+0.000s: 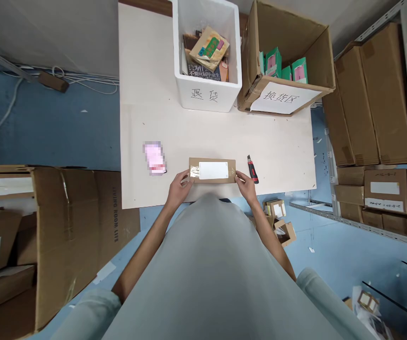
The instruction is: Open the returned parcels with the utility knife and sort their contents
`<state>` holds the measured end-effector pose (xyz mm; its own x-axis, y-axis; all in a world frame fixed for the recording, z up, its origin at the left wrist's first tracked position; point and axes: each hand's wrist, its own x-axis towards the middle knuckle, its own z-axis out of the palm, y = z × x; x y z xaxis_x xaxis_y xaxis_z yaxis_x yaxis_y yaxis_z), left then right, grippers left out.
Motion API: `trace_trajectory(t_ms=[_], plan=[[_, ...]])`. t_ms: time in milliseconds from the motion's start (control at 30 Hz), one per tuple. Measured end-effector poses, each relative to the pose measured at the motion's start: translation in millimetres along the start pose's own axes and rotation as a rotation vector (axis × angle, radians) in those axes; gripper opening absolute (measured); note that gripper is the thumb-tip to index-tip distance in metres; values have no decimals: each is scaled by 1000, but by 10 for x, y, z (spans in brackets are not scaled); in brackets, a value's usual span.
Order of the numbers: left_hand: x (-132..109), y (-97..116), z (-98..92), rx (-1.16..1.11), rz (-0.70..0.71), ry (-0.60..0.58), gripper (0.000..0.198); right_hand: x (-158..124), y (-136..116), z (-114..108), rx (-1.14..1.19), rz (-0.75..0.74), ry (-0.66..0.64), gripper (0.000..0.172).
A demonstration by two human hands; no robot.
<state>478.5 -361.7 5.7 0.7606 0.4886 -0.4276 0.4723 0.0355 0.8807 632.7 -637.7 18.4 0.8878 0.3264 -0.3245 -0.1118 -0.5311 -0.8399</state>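
A flat brown cardboard box point(195, 179) with a white label point(213, 170) and shiny clear tape sits at the table's front edge, close to my body. My left hand point(180, 189) grips its left end, fingers closed on the corner. At the opposite end, my right hand point(246, 185) pinches the right edge. Just right of that hand lies a black and red utility knife point(252, 170). To the left, a blurred-out pink phone-like object point(155, 157) rests on the white table point(203, 130).
A white foam bin point(205, 97) with books stands at the back, beside an open carton point(284, 100) with green boxes. Left on the floor is a large carton point(72, 236) with parcels inside. Shelving with boxes point(384, 189) lines the right; small opened boxes point(284, 231) lie below.
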Motion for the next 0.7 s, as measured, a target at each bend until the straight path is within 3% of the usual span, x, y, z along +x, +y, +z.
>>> trace_trajectory(t_ms=[167,300,467,600,700], plan=[[-77,-114,-6,-20,-85,47,59,-49,122,79,-13,54,54,64],[-170,-68,63,9,-71,56,60,-38,212,139,-25,60,18,61],[-367,253,195,85,66,29,64,76,367,-54,-69,47,39,61],[-506,570,349,131,166,-77,60,189,498,-316,-109,112,106,64],[-552,717,474,172,250,-149,58,254,559,-449,-159,119,82,67]])
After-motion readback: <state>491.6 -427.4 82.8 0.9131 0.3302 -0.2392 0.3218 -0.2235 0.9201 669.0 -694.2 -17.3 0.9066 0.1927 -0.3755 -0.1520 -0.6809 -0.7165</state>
